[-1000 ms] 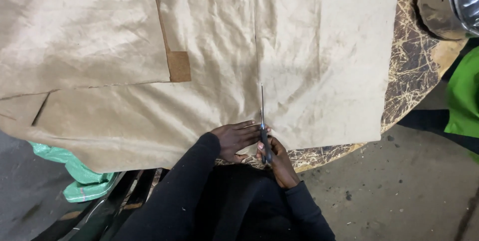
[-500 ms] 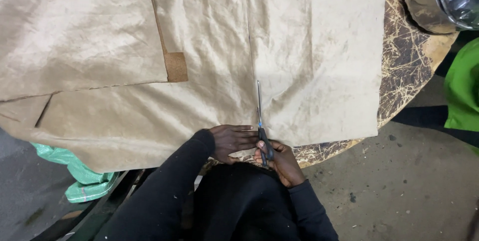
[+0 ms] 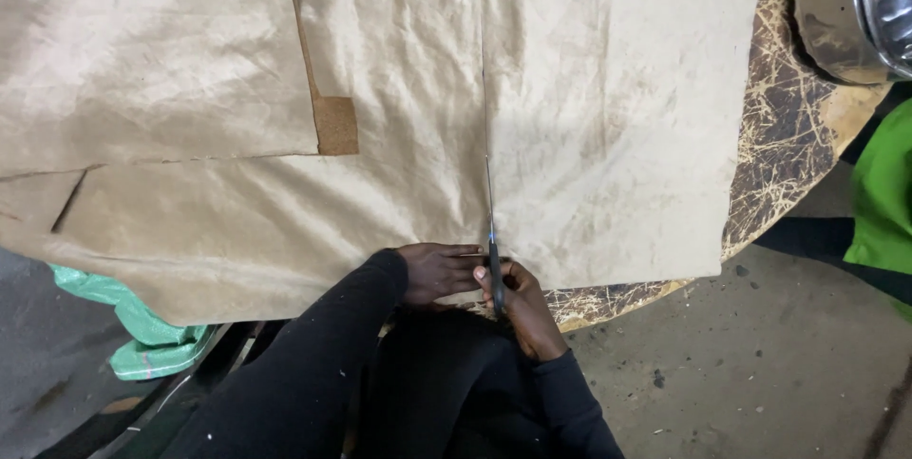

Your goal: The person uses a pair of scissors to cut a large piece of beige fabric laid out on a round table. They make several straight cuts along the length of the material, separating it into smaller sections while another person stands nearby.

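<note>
Head view: right hand [image 3: 518, 302] closing around the handles of the scissors [image 3: 494, 259], gripping them firmly, blades pointing away from the body along a straight crease in the tan fabric [image 3: 589, 117]. Left hand [image 3: 437, 271] lying flat on the near edge of the fabric just beside the scissors, fingers stretched, gripping nothing. Fabric spreading over the round worn table [image 3: 779, 164], near edge hanging a little over the rim. Small brown patch [image 3: 335, 124] lying on the fabric, well apart from the hands. Green bag [image 3: 133, 326] lying on the floor at lower left. Shiny metal vessel [image 3: 855, 3] standing at the upper right.
</note>
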